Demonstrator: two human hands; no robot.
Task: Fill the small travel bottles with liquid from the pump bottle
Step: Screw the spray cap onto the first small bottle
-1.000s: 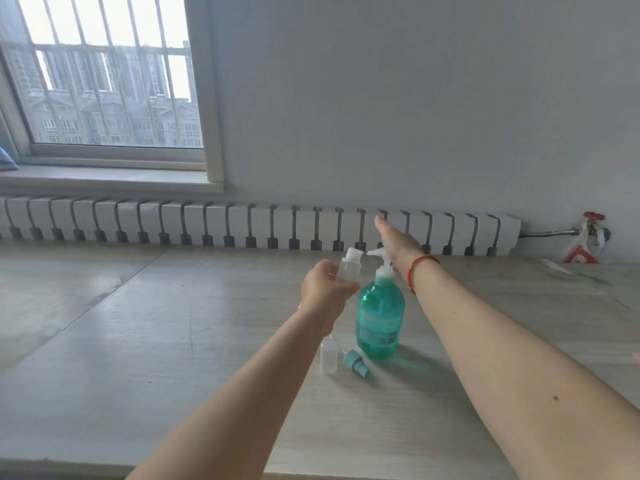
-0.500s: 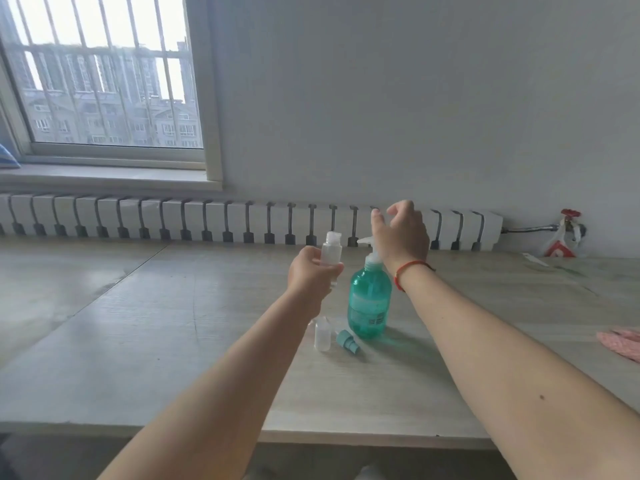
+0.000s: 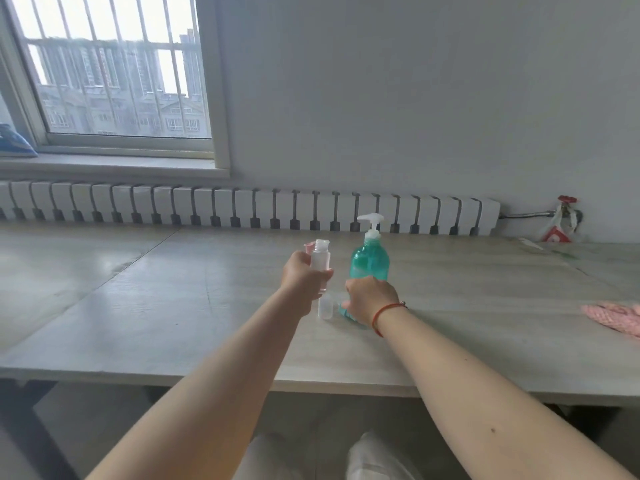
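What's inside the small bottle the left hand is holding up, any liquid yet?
The clear travel bottle looks empty above the left hand, its mouth uncapped. The fingers cover its lower body, so liquid there cannot be ruled out.

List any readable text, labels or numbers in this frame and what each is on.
No text can be read.
pump bottle: any label is hidden behind the right hand.
travel bottle in the left hand: clear, no print visible.
red tag by the wall valve: too small and blurred to read.
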